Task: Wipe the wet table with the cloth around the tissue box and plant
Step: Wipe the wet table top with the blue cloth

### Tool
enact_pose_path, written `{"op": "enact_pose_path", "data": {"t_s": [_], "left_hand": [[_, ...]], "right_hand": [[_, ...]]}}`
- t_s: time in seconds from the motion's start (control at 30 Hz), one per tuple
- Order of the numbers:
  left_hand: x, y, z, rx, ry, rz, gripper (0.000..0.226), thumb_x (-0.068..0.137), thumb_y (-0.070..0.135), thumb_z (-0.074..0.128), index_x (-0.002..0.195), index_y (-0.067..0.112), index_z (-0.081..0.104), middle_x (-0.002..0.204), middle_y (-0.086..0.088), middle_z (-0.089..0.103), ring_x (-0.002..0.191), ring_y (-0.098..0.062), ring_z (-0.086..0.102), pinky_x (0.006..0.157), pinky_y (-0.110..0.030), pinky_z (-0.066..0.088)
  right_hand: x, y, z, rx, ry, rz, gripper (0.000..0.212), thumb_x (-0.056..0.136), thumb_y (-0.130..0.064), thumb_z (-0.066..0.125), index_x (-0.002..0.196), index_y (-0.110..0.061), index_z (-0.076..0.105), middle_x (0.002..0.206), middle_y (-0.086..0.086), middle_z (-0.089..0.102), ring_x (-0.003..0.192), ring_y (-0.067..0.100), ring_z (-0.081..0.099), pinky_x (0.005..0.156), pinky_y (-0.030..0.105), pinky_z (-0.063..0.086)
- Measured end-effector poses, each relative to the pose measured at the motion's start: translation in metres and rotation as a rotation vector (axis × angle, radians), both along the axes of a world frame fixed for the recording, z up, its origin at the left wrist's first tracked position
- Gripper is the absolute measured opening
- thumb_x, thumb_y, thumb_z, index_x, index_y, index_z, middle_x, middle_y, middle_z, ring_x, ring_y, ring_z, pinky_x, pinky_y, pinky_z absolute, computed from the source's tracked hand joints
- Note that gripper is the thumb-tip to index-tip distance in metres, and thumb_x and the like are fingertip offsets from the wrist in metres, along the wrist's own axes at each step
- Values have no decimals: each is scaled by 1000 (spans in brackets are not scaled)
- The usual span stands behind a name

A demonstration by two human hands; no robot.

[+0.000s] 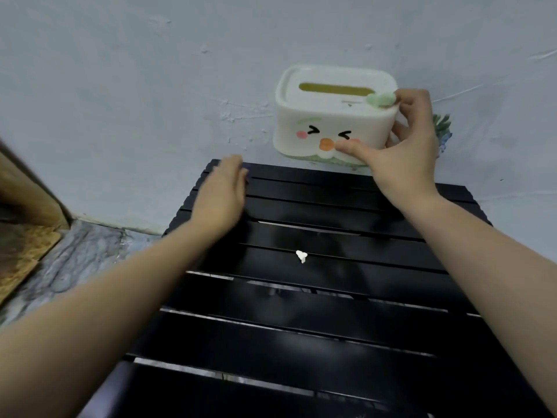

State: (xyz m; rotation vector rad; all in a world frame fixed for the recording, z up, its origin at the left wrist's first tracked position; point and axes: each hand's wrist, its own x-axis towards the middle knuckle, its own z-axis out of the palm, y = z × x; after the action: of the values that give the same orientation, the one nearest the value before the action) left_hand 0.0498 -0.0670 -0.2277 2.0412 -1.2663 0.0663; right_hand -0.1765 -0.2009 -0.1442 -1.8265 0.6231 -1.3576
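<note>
White tissue box (334, 116), long axis crosswise at the table's (331, 321) far edge, gripped by right hand (404, 146); left hand (223, 191) flat, empty.

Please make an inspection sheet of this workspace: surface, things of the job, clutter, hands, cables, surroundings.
Surface: black slatted table, glossy, gaps between the slats.
Job's things: white tissue box with a cartoon face, at the far edge against the wall; plant mostly hidden behind the right hand; cloth not seen.
Clutter: small white scrap mid-table.
Hands: right hand grips the tissue box; left hand blurred, fingers straight, at the far left corner.
Cables: nothing seen.
Surroundings: pale wall, marbled floor.
</note>
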Motion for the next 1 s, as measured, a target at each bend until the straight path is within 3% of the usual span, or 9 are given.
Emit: {"op": "enact_pose_path", "data": {"t_s": [0.07,0.17,0.33,0.43,0.57,0.73,0.83,0.9,1.0], "left_hand": [[36,-10,-4,115,67,130,35,104,30,41,126,4,47,131,-19,56,120,-42,53,96,-42,41],[57,-22,-30,459,-29,303,75,103,45,35,152,-9,15,156,-33,24,146,-46,21,120,-50,21],[40,-61,-41,456,-160,314,63,104,31,33,145,-16,24,149,-36,32,138,-46,32,115,-51,25],[1,-88,-33,469,-201,201,58,103,28,34,142,-15,31,142,-31,42,128,-40,41,107,-46,32],[-76,-126,-26,550,-262,44,59,100,24,35,146,-13,27,145,-28,40,132,-38,39,110,-44,31],[-139,-129,-20,361,-155,-371,36,101,20,43,133,7,53,138,-14,52,126,-34,46,105,-45,34],[-134,-114,-16,296,100,-592,34,102,20,45,133,15,59,132,-8,64,124,-30,56,108,-42,41],[-117,-102,-10,196,230,-596,32,101,18,50,129,14,64,125,-8,70,119,-27,62,105,-34,45],[-63,-80,-4,18,150,-368,30,99,15,52,125,15,66,121,-7,73,114,-26,66,96,-21,42]], "right_hand": [[5,0,3,-2,-8,0,76,56,-38,98,111,-25,47,122,-7,61,119,11,63,87,21,56],[10,-5,2,-9,11,-1,74,58,-36,98,111,-25,47,124,-1,63,117,13,64,87,21,57],[14,-16,4,-47,4,-5,73,60,-34,98,112,-23,47,123,5,66,116,16,65,87,22,57],[15,-19,8,-65,-32,-15,73,60,-34,97,111,-21,45,121,7,66,114,17,67,89,29,58],[16,-20,11,-91,-72,-42,73,62,-28,97,113,-14,45,120,12,66,113,18,67,90,31,58],[11,-19,12,-93,-60,-42,72,63,-25,97,113,-14,45,121,13,65,113,23,67,87,38,60],[6,-17,10,-83,-34,-20,71,63,-23,97,112,-17,45,121,12,65,113,23,67,86,40,60],[4,-17,7,-81,-16,-7,70,64,-22,96,112,-16,45,121,13,66,112,24,67,86,42,60],[2,-18,1,-66,-5,8,70,64,-23,96,111,-17,45,120,13,66,114,23,67,86,40,61]]}}
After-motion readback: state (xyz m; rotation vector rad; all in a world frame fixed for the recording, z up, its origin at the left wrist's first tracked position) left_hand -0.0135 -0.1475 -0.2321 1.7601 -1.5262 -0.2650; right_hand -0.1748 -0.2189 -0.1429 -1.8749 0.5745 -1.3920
